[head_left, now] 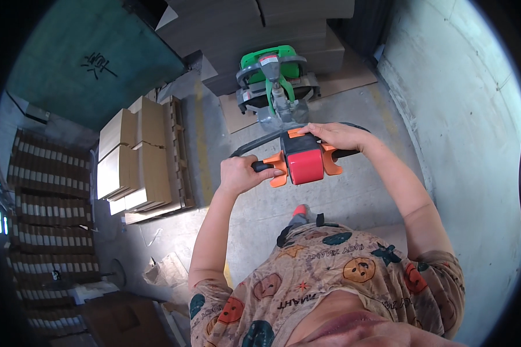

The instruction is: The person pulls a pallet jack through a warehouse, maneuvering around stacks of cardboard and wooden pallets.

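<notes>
My left hand (238, 174) is closed around the black left grip of a pallet truck's control handle (306, 168), its thumb by an orange thumb lever. The handle's head has a red end facing me, orange levers on both sides and a black guard bar. My right hand (342, 136) lies over the far right side of the head, fingers stretched out to an orange button on top. Beyond my hands stands the green pallet truck (295, 69), its grey tiller running toward me. Its forks cannot be seen beside the large stack of brown cardboard (312, 43).
Flat cardboard bundles (117, 165) lie on a wooden pallet (176, 156) at left. Further left rise tall stacks of brown-and-white pieces (52, 208). A green metal panel (98, 63) stands at far left. A pale wall (469, 115) borders the right. Crumpled brown paper (167, 272) lies on the floor.
</notes>
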`<state>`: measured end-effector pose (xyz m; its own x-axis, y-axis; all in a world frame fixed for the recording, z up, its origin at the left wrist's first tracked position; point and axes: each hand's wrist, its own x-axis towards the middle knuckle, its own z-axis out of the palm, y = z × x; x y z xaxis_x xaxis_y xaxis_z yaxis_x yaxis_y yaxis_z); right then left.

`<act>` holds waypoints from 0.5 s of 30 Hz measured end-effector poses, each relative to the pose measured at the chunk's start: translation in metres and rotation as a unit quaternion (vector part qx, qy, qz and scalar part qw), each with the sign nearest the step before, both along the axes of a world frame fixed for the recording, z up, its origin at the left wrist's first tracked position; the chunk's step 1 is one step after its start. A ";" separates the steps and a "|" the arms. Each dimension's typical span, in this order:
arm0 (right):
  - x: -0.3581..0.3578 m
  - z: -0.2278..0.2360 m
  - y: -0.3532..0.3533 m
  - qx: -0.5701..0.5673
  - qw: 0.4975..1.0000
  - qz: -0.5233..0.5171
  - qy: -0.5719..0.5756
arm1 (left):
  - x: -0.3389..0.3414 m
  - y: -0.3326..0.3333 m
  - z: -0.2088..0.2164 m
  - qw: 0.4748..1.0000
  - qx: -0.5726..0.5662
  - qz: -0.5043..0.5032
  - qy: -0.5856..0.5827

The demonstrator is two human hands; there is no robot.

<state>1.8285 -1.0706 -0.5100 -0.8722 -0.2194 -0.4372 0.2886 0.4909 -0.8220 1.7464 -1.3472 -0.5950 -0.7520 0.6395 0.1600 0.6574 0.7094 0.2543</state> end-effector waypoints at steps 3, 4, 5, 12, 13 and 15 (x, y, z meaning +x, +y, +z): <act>-0.013 -0.030 0.006 0.013 1.000 0.005 0.027 | -0.007 -0.002 0.000 1.000 0.015 -0.015 0.022; -0.019 -0.044 0.009 0.025 0.999 0.014 0.044 | -0.010 -0.002 0.001 1.000 0.014 -0.015 0.020; -0.021 -0.043 0.004 0.024 0.999 0.018 0.042 | -0.011 -0.006 0.003 1.000 0.012 -0.014 0.018; -0.026 -0.060 -0.023 0.043 0.994 0.007 0.102 | -0.028 -0.029 0.016 0.999 -0.043 0.001 -0.026; -0.025 -0.059 -0.026 0.039 0.994 -0.003 0.106 | -0.030 -0.033 0.014 0.999 -0.048 -0.003 -0.022; -0.024 -0.061 -0.032 0.017 0.994 -0.004 0.107 | -0.035 -0.038 0.016 0.999 -0.051 -0.004 -0.018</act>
<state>1.8046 -1.1027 -0.5711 -0.9476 -0.1993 -0.2495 0.1142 0.5180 -0.8477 1.7113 -1.3849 -0.5795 -0.7505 0.6576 0.0662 0.6553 0.7273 0.2039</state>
